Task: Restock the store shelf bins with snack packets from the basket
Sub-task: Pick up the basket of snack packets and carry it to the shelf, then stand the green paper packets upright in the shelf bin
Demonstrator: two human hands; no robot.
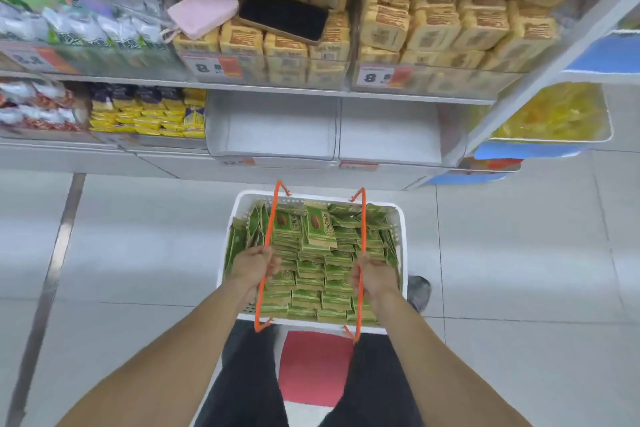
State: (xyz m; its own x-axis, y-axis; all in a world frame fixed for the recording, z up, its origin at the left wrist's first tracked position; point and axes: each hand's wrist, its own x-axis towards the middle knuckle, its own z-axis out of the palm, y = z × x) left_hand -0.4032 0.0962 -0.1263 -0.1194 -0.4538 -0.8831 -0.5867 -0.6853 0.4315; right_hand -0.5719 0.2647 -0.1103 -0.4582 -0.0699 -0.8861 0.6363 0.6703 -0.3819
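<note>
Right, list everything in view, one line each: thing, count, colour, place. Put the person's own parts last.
white plastic basket: one, white with two orange handles, above the floor before the shelf
green snack packets: many, green, filling the basket
empty shelf bins: two, clear-white, lower shelf, centre
tan biscuit packs: many, tan-yellow, upper shelf bins, centre and right
black phone: one, black, lying on the biscuit packs
pink pouch: one, pink, beside the phone
yellow-and-purple packets: many, lower shelf, left of the empty bins
price tags: several, white and orange, shelf edges
red floor patch: one, red, between the legs
left hand: grip on the left orange handle
right hand: grip on the right orange handle
</note>
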